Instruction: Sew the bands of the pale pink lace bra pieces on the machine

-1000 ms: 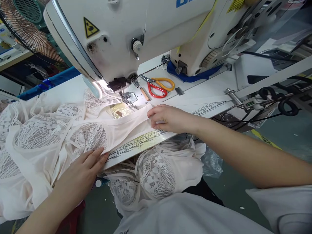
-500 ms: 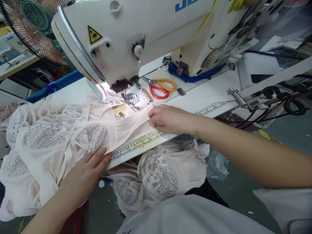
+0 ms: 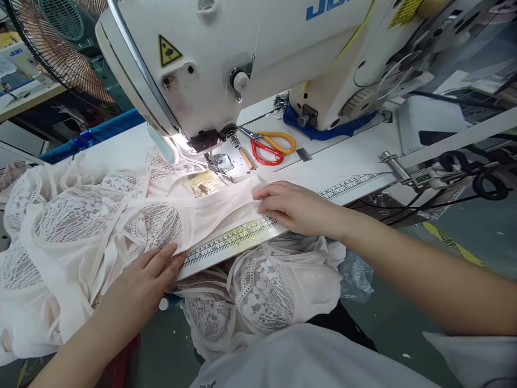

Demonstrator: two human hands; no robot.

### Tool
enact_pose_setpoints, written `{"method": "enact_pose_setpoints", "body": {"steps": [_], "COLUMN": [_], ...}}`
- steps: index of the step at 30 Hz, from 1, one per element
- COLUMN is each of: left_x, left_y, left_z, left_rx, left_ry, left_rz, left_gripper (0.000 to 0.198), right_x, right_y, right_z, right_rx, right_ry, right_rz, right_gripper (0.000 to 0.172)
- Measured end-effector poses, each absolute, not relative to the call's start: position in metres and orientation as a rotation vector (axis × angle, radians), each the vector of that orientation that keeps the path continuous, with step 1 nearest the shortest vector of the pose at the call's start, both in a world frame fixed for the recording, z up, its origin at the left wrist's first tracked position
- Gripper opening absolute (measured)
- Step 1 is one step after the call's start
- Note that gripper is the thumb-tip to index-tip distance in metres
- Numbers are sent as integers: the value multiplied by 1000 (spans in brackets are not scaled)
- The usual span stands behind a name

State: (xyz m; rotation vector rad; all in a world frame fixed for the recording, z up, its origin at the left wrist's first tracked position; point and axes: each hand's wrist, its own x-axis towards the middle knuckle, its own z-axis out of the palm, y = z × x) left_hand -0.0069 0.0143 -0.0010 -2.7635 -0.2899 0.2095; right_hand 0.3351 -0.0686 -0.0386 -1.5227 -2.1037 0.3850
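A cream lace bra (image 3: 210, 210) lies on the sewing table in front of the presser foot (image 3: 220, 171), its plain wing stretched to the right. My left hand (image 3: 151, 275) rests with fingers extended on the lower edge of the bra, near a lace cup. At the wing's right end my right hand (image 3: 288, 207) lies with its fingers lightly bent and their tips on the fabric; its thumb is mostly hidden. The white sewing machine (image 3: 226, 64) stands over the work, its lamp lit near the needle. More lace bras (image 3: 68, 215) are heaped at the left.
Scissors with red and orange handles (image 3: 270, 145) lie behind the needle area. A printed ruler tape (image 3: 242, 233) runs along the table's front edge. More bras (image 3: 264, 291) hang over my lap below it. A fan (image 3: 56, 59) stands at the far left.
My right hand's fingers have loosened from a pinch and straightened, moving slightly right along the wing's end. My left hand stays in place. The camera view has shifted a little.
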Motion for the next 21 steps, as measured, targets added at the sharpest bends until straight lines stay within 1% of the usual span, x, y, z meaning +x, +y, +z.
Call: {"method": "enact_pose_setpoints", "body": {"steps": [6, 12, 17, 21], "left_x": [-6, -5, -5, -6], "left_y": [16, 17, 16, 16], "left_z": [-1, 0, 1, 1], "left_rx": [-2794, -2843, -2834, -2813], "left_ry": [-306, -321, -296, -277], "left_rz": [189, 146, 157, 189], "left_gripper": [48, 42, 44, 45], "right_x": [326, 322, 325, 326], "right_y": [-59, -54, -50, -47], "right_z": [-30, -21, -11, -7], "right_rx": [-1719, -1825, -1871, -1901], "right_ry": [-2052, -2065, -2085, -2132], "right_rz": [461, 543, 635, 637], "right_gripper": [9, 11, 12, 11]}}
